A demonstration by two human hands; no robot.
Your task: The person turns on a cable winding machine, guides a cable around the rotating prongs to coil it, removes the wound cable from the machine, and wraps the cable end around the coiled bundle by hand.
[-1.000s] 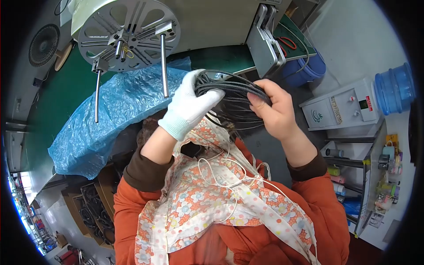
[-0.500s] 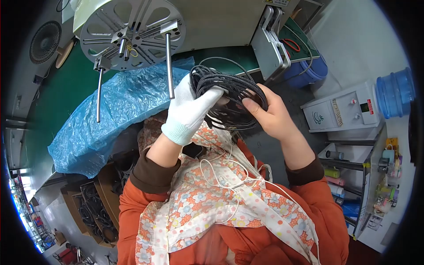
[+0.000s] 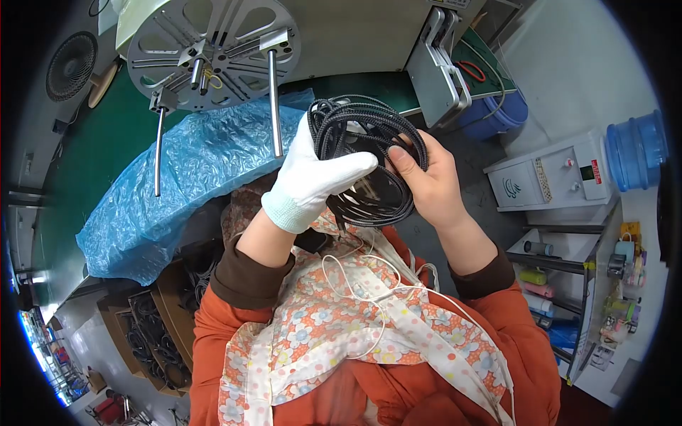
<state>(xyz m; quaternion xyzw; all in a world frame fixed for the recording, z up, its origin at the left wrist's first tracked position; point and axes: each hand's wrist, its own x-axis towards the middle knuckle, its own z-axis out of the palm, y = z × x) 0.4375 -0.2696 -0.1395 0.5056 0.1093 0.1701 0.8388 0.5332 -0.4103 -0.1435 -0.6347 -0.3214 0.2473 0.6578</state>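
Note:
A coil of black braided cable (image 3: 366, 113) is held up in front of my chest, its loops facing me. My left hand (image 3: 312, 174), in a white glove with a pale green cuff, grips the coil's left side; the thumb points right across the opening and the other fingers are mostly hidden behind the loops. The bare right hand (image 3: 430, 174) is closed around the right side, thumb on the near face. Just left of the coil stands a metal rod of the slotted winding wheel (image 3: 234, 53).
Blue plastic sheeting (image 3: 192, 184) drapes over the green bench (image 3: 64, 192). Below it, cardboard boxes (image 3: 170, 323) hold more black cables. A metal bracket (image 3: 437, 78), red-handled scissors (image 3: 470, 71) and a blue bin (image 3: 501, 117) are ahead right; a water dispenser (image 3: 547, 174) stands farther right.
The coil has tilted to face me more, its loops opening into a rounder ring with the lower part lower. My left thumb has straightened out to the right; both hands keep hold.

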